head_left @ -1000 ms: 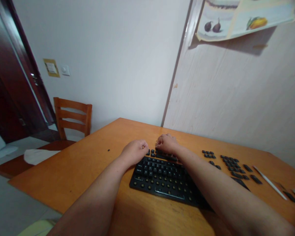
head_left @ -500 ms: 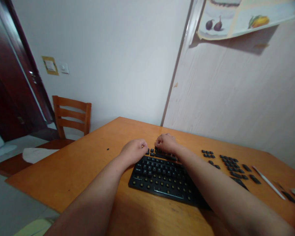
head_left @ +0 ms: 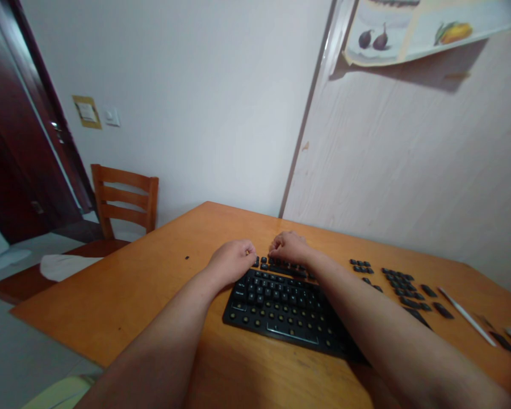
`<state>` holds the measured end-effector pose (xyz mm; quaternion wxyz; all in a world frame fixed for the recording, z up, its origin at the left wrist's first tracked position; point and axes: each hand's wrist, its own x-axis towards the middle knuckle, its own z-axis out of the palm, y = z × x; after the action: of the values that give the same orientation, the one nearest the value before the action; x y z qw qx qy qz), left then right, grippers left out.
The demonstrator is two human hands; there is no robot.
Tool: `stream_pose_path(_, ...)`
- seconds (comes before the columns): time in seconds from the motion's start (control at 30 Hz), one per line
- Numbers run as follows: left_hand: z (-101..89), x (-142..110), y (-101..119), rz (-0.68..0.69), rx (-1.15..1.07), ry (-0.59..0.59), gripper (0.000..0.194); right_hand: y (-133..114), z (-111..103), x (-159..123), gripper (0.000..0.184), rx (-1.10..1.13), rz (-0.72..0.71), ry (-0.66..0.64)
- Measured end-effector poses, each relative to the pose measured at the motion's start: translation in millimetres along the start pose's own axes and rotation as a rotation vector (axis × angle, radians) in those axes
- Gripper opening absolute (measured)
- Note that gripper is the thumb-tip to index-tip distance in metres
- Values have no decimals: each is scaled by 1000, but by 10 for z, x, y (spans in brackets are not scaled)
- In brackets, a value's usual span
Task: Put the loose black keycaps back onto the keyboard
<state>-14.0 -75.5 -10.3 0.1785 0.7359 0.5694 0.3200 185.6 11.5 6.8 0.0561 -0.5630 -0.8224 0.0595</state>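
A black keyboard (head_left: 281, 309) lies on the wooden table in front of me. Its upper rows carry keycaps, while the lower rows show bare key posts. Just behind its far left corner rests my left hand (head_left: 235, 258), its fingers curled in; whatever they hold is hidden. Loose black keycaps (head_left: 264, 262) and a long bar-shaped keycap (head_left: 287, 270) lie behind the keyboard, between and below my hands. My right hand (head_left: 290, 247) is bent over these keycaps with its fingers closed downward. Its fingertips are mostly out of sight, and my right forearm covers the keyboard's right part.
On the right of the table (head_left: 323, 380) are several groups of loose keycaps (head_left: 398, 281) and a thin white stick-like tool (head_left: 468, 318). One small black piece (head_left: 187, 258) lies at the left. A wooden chair (head_left: 125, 199) stands beyond the left edge; a wall borders the far side.
My right hand has shifted very slightly to the right. The left hand stays in nearly the same place, and the view has tilted a little.
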Motion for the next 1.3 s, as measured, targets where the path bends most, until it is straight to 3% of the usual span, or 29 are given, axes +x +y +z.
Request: stream_pose_path(1.3,-22,-5,31,-15,10,7,18,11,1,-8,10,-13,-90,80)
